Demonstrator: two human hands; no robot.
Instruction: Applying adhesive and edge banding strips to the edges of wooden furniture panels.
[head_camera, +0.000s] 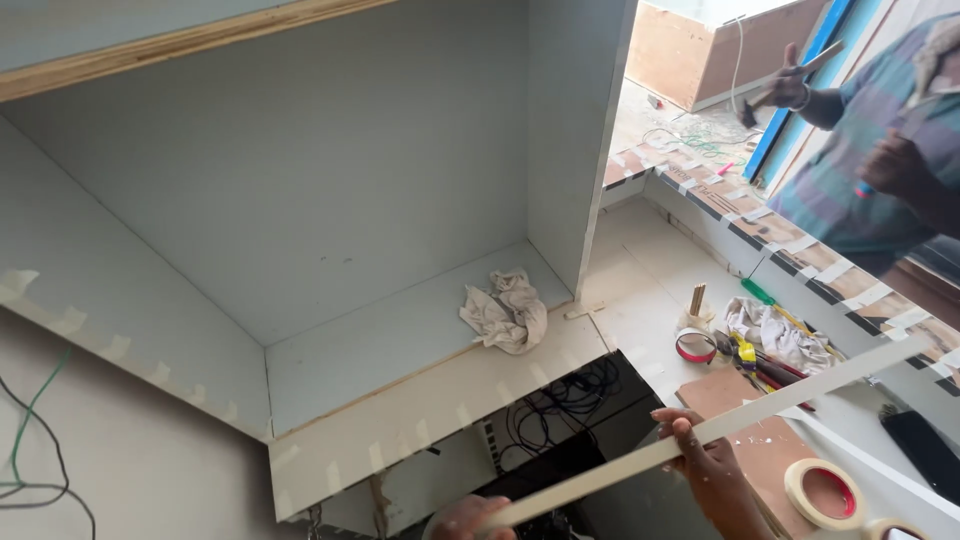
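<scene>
A long, thin cream strip (790, 397) runs diagonally from bottom centre to the right edge. My right hand (700, 455) grips it near its middle, fingers wrapped over the top. My left hand (470, 518) holds its lower end at the bottom edge, only partly in view. Below the strip is a dark opening with black cables (565, 400). Above it sits a pale blue open cabinet (400, 200) with tape tabs along its front edge.
A crumpled cloth (507, 311) lies inside the cabinet. On the right are tape rolls (822, 493), a red-rimmed roll (696, 345), a brown board (750, 420), hand tools and another cloth (775, 335). A second person (880, 150) holds a hammer (775, 90) at the top right.
</scene>
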